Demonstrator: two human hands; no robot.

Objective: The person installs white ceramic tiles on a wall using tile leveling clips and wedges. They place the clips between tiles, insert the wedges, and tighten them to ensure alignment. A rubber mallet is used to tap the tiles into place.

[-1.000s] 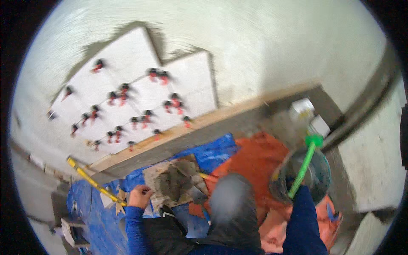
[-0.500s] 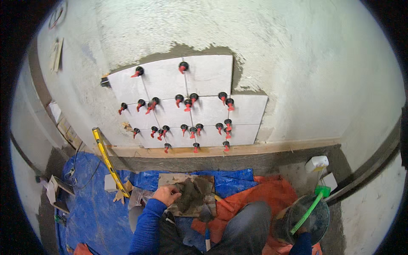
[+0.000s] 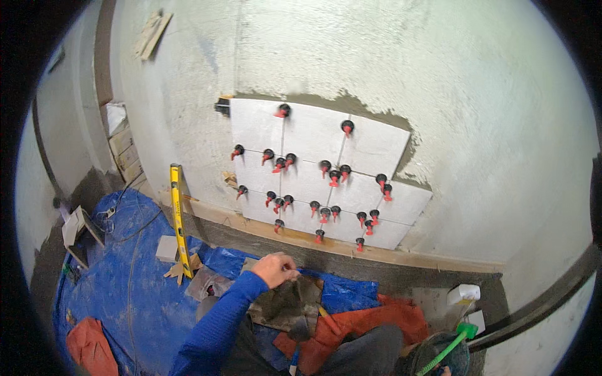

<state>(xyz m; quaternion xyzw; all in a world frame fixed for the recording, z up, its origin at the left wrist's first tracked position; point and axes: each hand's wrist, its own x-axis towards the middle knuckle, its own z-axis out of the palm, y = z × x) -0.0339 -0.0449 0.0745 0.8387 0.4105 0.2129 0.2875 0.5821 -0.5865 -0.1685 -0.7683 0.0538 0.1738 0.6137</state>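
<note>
My left hand [image 3: 276, 270] is raised above a board [image 3: 260, 316] spread with grey mortar [image 3: 290, 301], below the tiled patch of wall. Its fingers are curled together; whatever may be between them cannot be made out. My right hand [image 3: 444, 371] shows only as a sliver at the dark bucket [image 3: 463, 358], its fingers hidden. A green brush [image 3: 446, 352] leans across that bucket's rim. A trowel [image 3: 300, 329] with a blue handle rests by the board, next to a tool with an orange-yellow handle [image 3: 328, 319]. White tiles [image 3: 313, 131] on the wall carry several red-and-black levelling clips [image 3: 335, 177].
A yellow spirit level [image 3: 179, 219] leans against the wall at the left. Blue tarp [image 3: 144, 294] and orange-red cloth [image 3: 376, 324] cover the floor. A wooden batten [image 3: 251, 232] runs under the tiles. A white box-like item [image 3: 464, 293] stands near the right corner.
The view has swung left, so the tiles sit farther right in it. My left hand has risen off the mortar towards the board's far edge. The right hand stays at the bucket.
</note>
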